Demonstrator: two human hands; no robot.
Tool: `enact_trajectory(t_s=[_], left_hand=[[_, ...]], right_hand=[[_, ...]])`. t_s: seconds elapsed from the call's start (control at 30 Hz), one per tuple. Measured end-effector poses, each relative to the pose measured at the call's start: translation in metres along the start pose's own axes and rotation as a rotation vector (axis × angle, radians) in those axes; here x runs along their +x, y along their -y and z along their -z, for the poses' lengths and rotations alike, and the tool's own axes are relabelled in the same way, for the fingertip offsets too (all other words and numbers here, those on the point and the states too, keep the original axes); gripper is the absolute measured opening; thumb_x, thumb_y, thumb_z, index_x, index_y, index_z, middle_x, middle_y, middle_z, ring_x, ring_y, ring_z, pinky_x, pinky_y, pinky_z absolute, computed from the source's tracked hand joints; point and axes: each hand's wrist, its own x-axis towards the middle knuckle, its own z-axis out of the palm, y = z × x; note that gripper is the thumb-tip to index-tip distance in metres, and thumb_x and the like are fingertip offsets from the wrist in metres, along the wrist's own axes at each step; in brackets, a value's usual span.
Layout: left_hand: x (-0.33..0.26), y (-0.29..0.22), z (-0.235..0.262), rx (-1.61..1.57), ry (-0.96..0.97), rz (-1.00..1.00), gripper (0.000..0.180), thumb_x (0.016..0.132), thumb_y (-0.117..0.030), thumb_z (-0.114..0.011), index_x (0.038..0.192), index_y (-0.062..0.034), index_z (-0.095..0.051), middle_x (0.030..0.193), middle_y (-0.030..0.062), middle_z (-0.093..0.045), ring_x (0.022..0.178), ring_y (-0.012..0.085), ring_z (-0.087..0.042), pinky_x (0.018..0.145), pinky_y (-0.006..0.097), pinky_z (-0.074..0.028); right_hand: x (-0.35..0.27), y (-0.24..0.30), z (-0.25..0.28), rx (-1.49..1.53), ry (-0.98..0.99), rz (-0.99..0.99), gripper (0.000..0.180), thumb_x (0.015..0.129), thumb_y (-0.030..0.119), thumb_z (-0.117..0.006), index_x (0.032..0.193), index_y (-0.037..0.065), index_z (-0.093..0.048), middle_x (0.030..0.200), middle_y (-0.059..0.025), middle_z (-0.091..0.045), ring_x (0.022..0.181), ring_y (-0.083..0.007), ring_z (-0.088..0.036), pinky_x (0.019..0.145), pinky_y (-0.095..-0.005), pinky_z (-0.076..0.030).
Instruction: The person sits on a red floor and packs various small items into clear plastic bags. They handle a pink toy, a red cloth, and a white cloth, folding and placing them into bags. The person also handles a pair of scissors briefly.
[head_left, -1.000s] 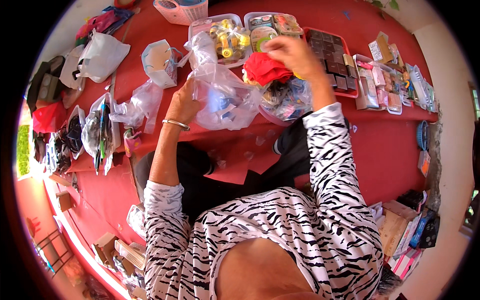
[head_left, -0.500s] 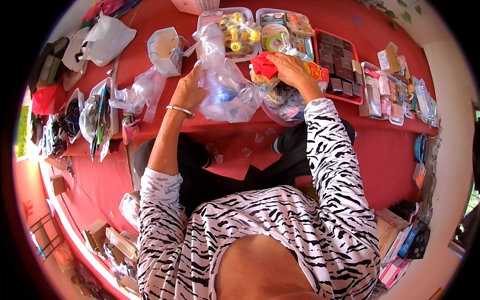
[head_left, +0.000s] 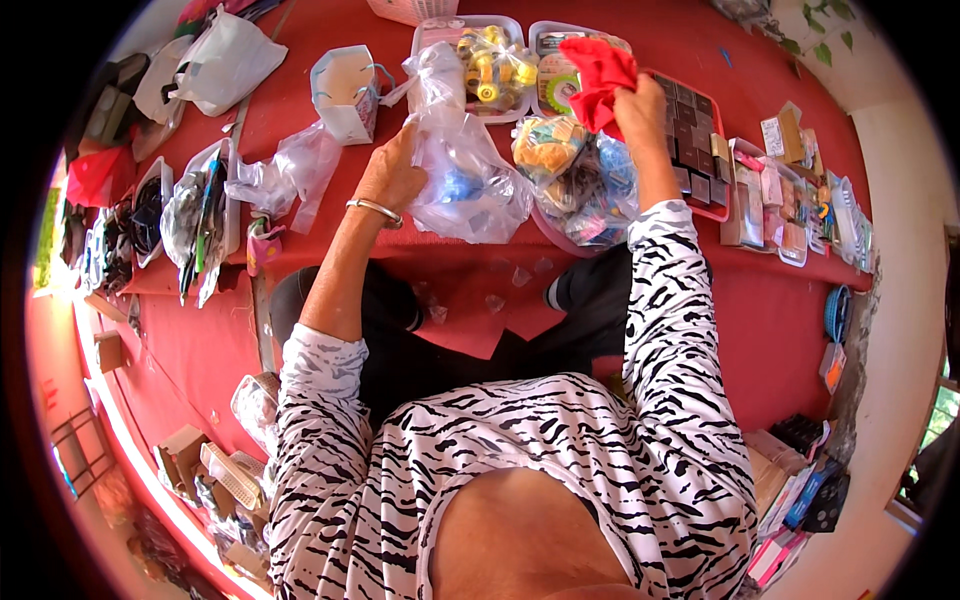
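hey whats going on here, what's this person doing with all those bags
A person in a zebra-striped top sits at a red table crowded with trays and packets of small goods. The left hand grips a clear plastic bag with something blue inside. The right hand holds a red cloth raised above another clear bag of mixed colourful items. A small white paper bag stands nearby.

Red cloth [head_left: 598, 80], red tabletop [head_left: 320, 30], clear plastic bag [head_left: 465, 175], black-and-white zebra-striped sleeves [head_left: 665, 300], silver bangle [head_left: 375, 209].
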Motion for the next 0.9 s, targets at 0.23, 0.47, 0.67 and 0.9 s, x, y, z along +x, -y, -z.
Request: enact_trajectory(t_s=[0.23, 0.47, 0.67, 0.9], left_hand=[[0.003, 0.001, -0.007, 0.003, -0.032, -0.041, 0.061, 0.064, -0.004, -0.049, 0.123, 0.0009, -0.039, 0.104, 0.0250, -0.056, 0.098, 0.0406, -0.053, 0.086, 0.042, -0.041], [0.004, 0.000, -0.004, -0.097, 0.013, 0.025, 0.059, 0.061, -0.006, -0.055, 0.119, 0.0014, -0.045, 0.105, 0.0250, -0.056, 0.099, 0.0390, -0.054, 0.087, 0.040, -0.042], [0.004, 0.002, -0.008, -0.169, -0.004, -0.042, 0.068, 0.059, -0.011, -0.061, 0.123, 0.0020, -0.042, 0.107, 0.0239, -0.056, 0.100, 0.0365, -0.054, 0.087, 0.037, -0.043], [0.007, -0.012, -0.004, -0.484, 0.116, 0.045, 0.064, 0.059, -0.002, -0.061, 0.120, 0.0064, -0.044, 0.107, 0.0173, -0.058, 0.099, 0.0220, -0.056, 0.085, 0.029, -0.043]], right_hand=[[0.002, 0.004, 0.009, 1.392, 0.214, -0.448, 0.022, 0.081, 0.001, -0.052, 0.102, -0.003, -0.056, 0.094, -0.0127, -0.062, 0.084, -0.0199, -0.061, 0.077, -0.0324, -0.051], [-0.021, 0.033, 0.023, 1.728, 0.569, -0.500, 0.024, 0.081, -0.001, -0.051, 0.104, -0.007, -0.053, 0.098, -0.0128, -0.060, 0.082, -0.0204, -0.061, 0.069, -0.0305, -0.053], [-0.058, 0.022, 0.003, 1.406, 0.732, -0.461, 0.033, 0.085, 0.001, -0.044, 0.117, -0.005, -0.046, 0.111, -0.0155, -0.056, 0.094, -0.0263, -0.060, 0.085, -0.0369, -0.050], [-0.094, 0.069, -0.013, 1.136, 0.757, -0.540, 0.031, 0.075, -0.003, -0.052, 0.105, 0.000, -0.053, 0.090, -0.0060, -0.061, 0.079, -0.0149, -0.060, 0.070, -0.0274, -0.049]])
